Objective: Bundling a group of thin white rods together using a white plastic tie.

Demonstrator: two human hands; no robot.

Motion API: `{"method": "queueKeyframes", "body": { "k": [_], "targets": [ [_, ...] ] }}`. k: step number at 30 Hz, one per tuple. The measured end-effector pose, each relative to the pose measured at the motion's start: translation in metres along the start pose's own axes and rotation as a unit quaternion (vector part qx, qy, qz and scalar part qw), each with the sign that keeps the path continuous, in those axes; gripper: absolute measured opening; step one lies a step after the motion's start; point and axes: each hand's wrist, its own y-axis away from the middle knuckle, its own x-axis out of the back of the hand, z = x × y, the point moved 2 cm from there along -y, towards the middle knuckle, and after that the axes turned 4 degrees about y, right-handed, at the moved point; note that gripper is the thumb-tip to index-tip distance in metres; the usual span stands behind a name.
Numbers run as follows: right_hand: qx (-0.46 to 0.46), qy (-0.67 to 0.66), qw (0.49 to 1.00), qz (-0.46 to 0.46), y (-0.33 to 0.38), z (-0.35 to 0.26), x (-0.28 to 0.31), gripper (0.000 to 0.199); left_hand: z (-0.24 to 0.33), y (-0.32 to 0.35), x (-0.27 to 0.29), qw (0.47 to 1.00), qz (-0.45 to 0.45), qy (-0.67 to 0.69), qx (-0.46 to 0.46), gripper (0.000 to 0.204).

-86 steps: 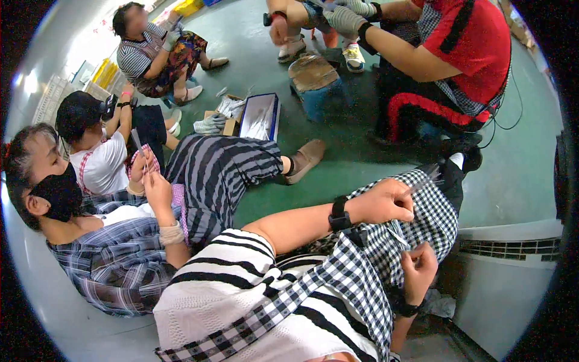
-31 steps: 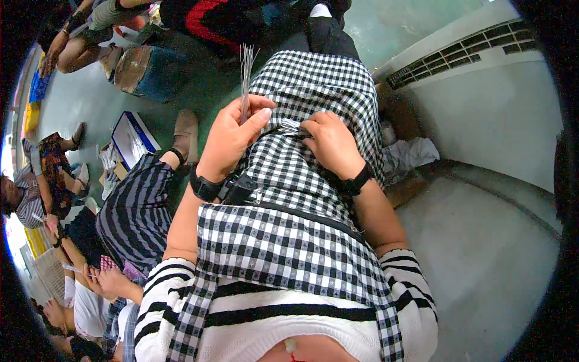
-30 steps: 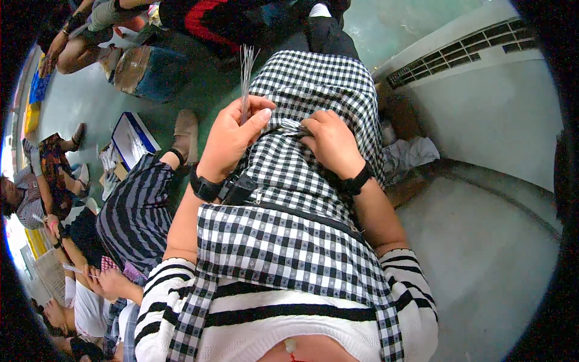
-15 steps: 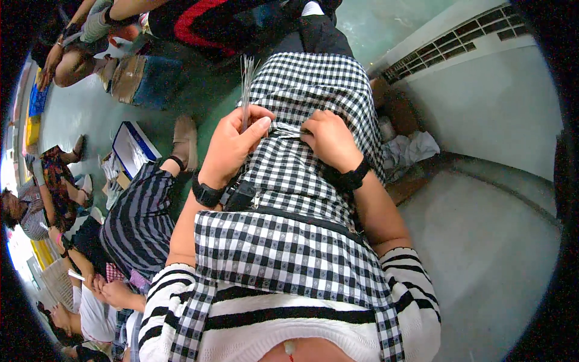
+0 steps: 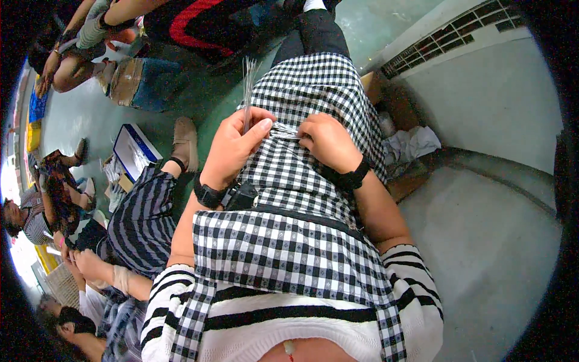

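My left hand (image 5: 236,149) is closed around a bunch of thin, silvery wires (image 5: 249,84), whose loose ends fan out above the fist. Between my hands a second small bundle of silvery strands (image 5: 284,130) lies across my lap, close to the left fingertips. My right hand (image 5: 330,143) curls over the other end of those strands, with its fingers bent inward. The grip of the right fingertips is partly hidden. Both hands rest low over the black-and-white checked apron (image 5: 301,175).
To the left stands an open blue-and-white box (image 5: 134,151), near a seated person's foot and striped trousers (image 5: 142,220). Other people sit further left. On the right, crumpled pale wrapping (image 5: 416,145) lies by a brown carton (image 5: 401,111), beside a grey panel (image 5: 476,102).
My right hand has shifted slightly left and its fingers have curled differently over the strands. The left hand stays nearly in place. At lower left, another person's arms have moved.
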Motion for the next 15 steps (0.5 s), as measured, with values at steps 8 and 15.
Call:
{"method": "queueKeyframes", "body": {
  "k": [8, 15],
  "targets": [
    [-0.024, -0.007, 1.000, -0.009, 0.002, -0.002, 0.005, 0.010, 0.003, -0.002, -0.003, 1.000, -0.002, -0.011, -0.005, 0.017],
    [-0.024, 0.005, 1.000, -0.014, 0.000, 0.008, -0.010, 0.012, -0.005, -0.008, -0.005, 1.000, -0.013, -0.020, -0.011, 0.017]
  ]
}}
